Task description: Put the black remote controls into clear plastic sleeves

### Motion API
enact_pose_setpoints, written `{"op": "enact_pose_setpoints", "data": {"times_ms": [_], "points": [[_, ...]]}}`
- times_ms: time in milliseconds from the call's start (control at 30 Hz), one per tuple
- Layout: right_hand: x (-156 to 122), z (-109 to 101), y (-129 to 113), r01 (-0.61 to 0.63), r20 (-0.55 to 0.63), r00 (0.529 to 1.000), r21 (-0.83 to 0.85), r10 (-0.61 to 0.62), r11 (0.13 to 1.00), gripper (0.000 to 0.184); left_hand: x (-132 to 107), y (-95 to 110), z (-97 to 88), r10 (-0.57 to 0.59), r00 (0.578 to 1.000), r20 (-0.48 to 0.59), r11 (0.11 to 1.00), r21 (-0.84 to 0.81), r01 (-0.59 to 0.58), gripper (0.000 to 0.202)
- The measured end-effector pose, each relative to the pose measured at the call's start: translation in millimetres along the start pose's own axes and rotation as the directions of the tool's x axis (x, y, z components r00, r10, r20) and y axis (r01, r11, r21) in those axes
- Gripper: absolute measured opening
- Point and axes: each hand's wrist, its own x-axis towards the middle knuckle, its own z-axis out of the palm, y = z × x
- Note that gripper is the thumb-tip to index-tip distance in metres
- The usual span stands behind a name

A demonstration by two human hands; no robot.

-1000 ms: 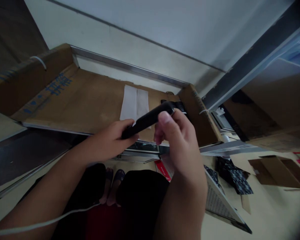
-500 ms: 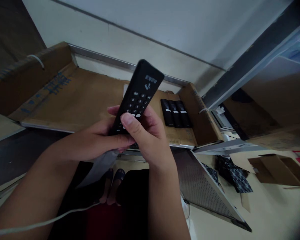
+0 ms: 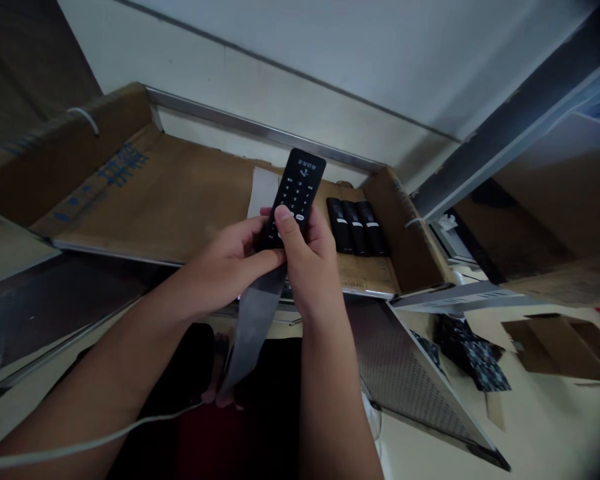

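A black remote control [image 3: 299,189] with small keys faces me, held upright in front of a cardboard-lined shelf [image 3: 180,193]. My right hand [image 3: 306,257] wraps its lower end, thumb on the keys. My left hand [image 3: 225,263] pinches the remote's bottom edge, and a grey translucent strip [image 3: 253,323] hangs down from the spot where both hands meet. Three more black remotes [image 3: 359,227] lie side by side on the shelf just right of my hands. A white paper sheet [image 3: 263,190] lies behind the held remote.
A cardboard side wall [image 3: 405,227] closes the shelf on the right. A perforated metal panel [image 3: 405,373] slopes down at lower right. Cardboard pieces [image 3: 550,340] and dark printed bags [image 3: 473,360] lie on the floor. A white cable [image 3: 80,443] crosses my left forearm.
The remote was turned from edge-on to keys facing me and moved a little away. A grey strip now hangs longer beneath it, between my hands.
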Motion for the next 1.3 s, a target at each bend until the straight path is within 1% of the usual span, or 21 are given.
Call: {"op": "enact_pose_setpoints", "data": {"times_ms": [133, 200, 267, 367, 433, 467, 500, 567, 700, 800, 867, 933, 1067, 1300], "points": [[-0.7, -7.3, 1.6, 0.056, -0.039, 0.998, -0.064, -0.058, 0.996, 0.029, 0.3, -1.4, -4.0, 0.079, 0.995, 0.061, 0.995, 0.062, -0.083, 0.050], [-1.0, -9.2, 3.0, 0.084, -0.044, 0.995, -0.088, -0.088, 0.993, 0.028, 1.2, -4.0, -6.1, 0.110, 0.992, 0.059, 0.988, 0.105, -0.115, 0.051], [-1.1, -10.4, 5.0, 0.102, -0.048, 0.993, -0.110, -0.108, 0.989, 0.028, 2.6, -7.4, -7.9, 0.130, 0.991, 0.027, 0.980, 0.145, -0.132, 0.047], [-1.1, -11.7, 7.2, 0.092, -0.067, 0.993, -0.119, -0.101, 0.989, 0.029, 4.1, -11.7, -11.1, 0.160, 0.984, -0.075, 0.969, 0.202, -0.142, 0.039], [-1.3, -12.2, 6.8, 0.069, -0.086, 0.993, -0.094, -0.077, 0.993, 0.031, 3.5, -12.2, -14.4, 0.162, 0.978, -0.135, 0.953, 0.280, -0.119, 0.032], [-1.5, -12.4, 5.9, 0.056, -0.097, 0.993, -0.078, -0.064, 0.995, 0.031, 2.7, -11.6, -16.3, 0.157, 0.977, -0.146, 0.939, 0.328, -0.102, 0.028], [-1.6, -12.5, 4.8, 0.045, -0.106, 0.993, -0.061, -0.052, 0.997, 0.031, 1.6, -10.6, -18.2, 0.151, 0.978, -0.141, 0.923, 0.375, -0.088, 0.025], [-2.0, -12.9, 2.3, 0.032, -0.117, 0.992, -0.035, -0.036, 0.999, 0.031, -0.8, -7.6, -21.6, 0.145, 0.985, -0.097, 0.890, 0.447, -0.087, 0.018], [-2.8, -14.0, -0.9, 0.015, -0.103, 0.995, -0.013, -0.016, 1.000, 0.031, -3.9, -2.7, -25.5, 0.206, 0.979, 0.007, 0.831, 0.527, -0.179, 0.011], [-3.6, -15.5, -1.0, 0.012, -0.081, 0.997, -0.010, -0.013, 1.000, 0.032, -4.1, -1.9, -27.4, 0.246, 0.966, 0.081, 0.800, 0.545, -0.250, 0.010], [-3.9, -16.7, -0.8, 0.017, -0.063, 0.998, -0.012, -0.018, 1.000, 0.033, -4.3, -1.8, -28.6, 0.243, 0.963, 0.117, 0.796, 0.544, -0.267, 0.010], [-4.2, -17.7, -0.5, 0.024, -0.044, 0.999, -0.022, -0.025, 0.999, 0.033, -4.9, -1.4, -29.2, 0.237, 0.963, 0.128, 0.796, 0.542, -0.268, 0.011], [-4.4, -18.4, -0.4, 0.026, -0.011, 1.000, -0.054, -0.027, 0.998, 0.029, -7.0, -0.2, -27.8, 0.228, 0.968, 0.106, 0.798, 0.549, -0.248, 0.010], [-3.9, -20.9, -5.1, -0.036, 0.040, 0.999, -0.027, 0.037, 0.999, 0.028, -6.7, -3.8, -23.1, 0.219, 0.975, 0.029, 0.832, 0.517, -0.202, 0.011]]}}
